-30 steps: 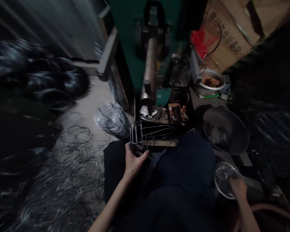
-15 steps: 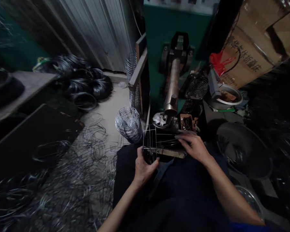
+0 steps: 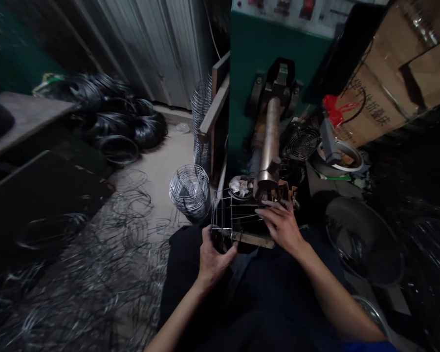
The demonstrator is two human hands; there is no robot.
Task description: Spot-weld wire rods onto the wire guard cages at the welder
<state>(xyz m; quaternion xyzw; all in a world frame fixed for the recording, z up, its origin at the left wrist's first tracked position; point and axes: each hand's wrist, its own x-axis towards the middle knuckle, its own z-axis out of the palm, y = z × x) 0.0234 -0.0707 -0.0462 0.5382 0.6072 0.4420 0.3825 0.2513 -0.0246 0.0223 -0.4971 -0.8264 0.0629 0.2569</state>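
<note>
A small rack of thin metal wire (image 3: 222,211) stands over my lap, with several wires running from it to the right. My left hand (image 3: 214,256) is closed around its lower edge, the thumb on the near right side. At the right ends of the wires is my right hand (image 3: 282,224), its fingers bent over and the fingertips on the wire ends. Just beyond that hand, the end of a thick metal cylinder (image 3: 270,166) slants down from the green machine (image 3: 242,88). A wooden strip (image 3: 254,239) lies below the wires.
Left of my knees stands a stack of wire rings (image 3: 189,190). Loose wire rings (image 3: 121,283) cover the floor, with black wire coils (image 3: 132,122) behind. On the right are a dark round basin (image 3: 366,239), a white bowl (image 3: 354,155) and a cardboard box (image 3: 381,93).
My right hand has moved slightly left along the wires, toward the rack. My left hand keeps its hold. The whole view has shifted a little.
</note>
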